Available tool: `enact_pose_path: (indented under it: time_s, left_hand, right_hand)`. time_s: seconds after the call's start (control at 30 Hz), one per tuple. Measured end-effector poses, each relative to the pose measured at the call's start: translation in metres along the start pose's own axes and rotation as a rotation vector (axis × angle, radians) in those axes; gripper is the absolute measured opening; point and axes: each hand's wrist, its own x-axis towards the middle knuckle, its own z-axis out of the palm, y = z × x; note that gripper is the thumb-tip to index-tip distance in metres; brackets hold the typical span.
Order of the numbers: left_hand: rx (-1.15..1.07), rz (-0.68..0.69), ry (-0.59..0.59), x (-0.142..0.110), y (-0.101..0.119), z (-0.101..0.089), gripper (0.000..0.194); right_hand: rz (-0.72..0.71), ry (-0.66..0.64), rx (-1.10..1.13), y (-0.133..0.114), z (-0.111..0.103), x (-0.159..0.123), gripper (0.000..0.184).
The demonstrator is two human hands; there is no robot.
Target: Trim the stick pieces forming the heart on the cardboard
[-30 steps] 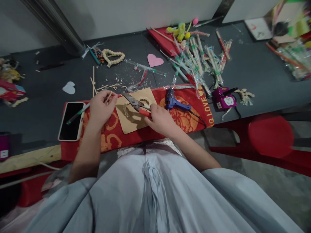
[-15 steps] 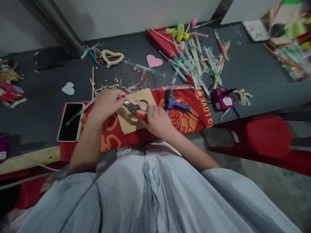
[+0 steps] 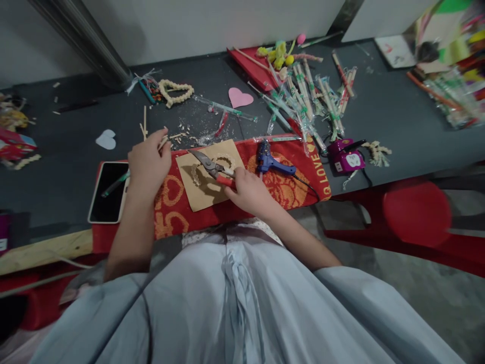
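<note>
My right hand [image 3: 252, 189] is closed around the handles of a pair of pruning shears [image 3: 207, 166], whose blades point up and left. The shears sit over a brown cardboard square [image 3: 206, 199], which bears a heart-shaped outline of small pale pieces [image 3: 226, 160]. To the left, my left hand [image 3: 149, 161] hovers by the towel's edge, fingers pinched on a short pale wooden stick [image 3: 162, 145]. Beyond this hand lie loose thin sticks [image 3: 144, 121] and cut bits [image 3: 180, 135].
A red towel [image 3: 172, 202] lies under the cardboard. On it rests a blue glue gun [image 3: 271, 161]; a phone [image 3: 109, 192] lies left. Behind are a pale heart frame [image 3: 176, 92], a pink paper heart [image 3: 240, 98] and wrapped sticks [image 3: 303, 91]. A red stool [image 3: 417, 212] stands right.
My left hand has moved left, away from the shears' blades, towards the loose sticks. The shears have stayed in my right hand, their blades now in full sight over the cardboard.
</note>
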Motion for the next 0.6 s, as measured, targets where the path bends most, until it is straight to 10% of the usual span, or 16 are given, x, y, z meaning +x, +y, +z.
enact_pose_path:
  time_s: [0.37,0.6]
  left_hand:
    - [-0.484,0.067,-0.528,-0.057,0.028,0.021,0.040]
    - [-0.814,-0.101,-0.495,-0.066,0.032,0.041,0.043]
  right_hand:
    - [0.045,0.000,0.289,-0.004,0.004,0.004,0.030]
    - [0.038,0.007,0.361,-0.010,0.005,0.004,0.040]
